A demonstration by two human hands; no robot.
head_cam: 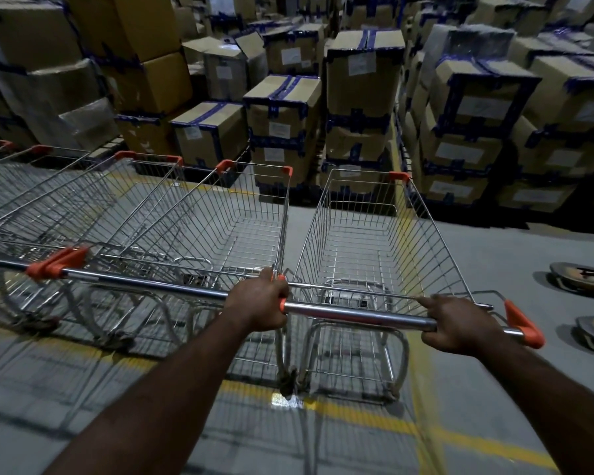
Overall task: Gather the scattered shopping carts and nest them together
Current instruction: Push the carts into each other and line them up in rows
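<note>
— As I look down my arms, my left hand [259, 305] is clenched round the left end of the handle bar [357, 315], right at its orange cap [282, 304].
— And the other?
— My right hand [460, 325] wraps the same bar near the orange corner [525, 325], index finger [426, 299] stretched forward.
— Where's the cart?
— The cart [367, 241] stands directly ahead, between both hands. The row of carts [172, 214] sits just left of my left hand; touching it or not, I can't tell. Taped boxes [360, 80] are stacked beyond.
</note>
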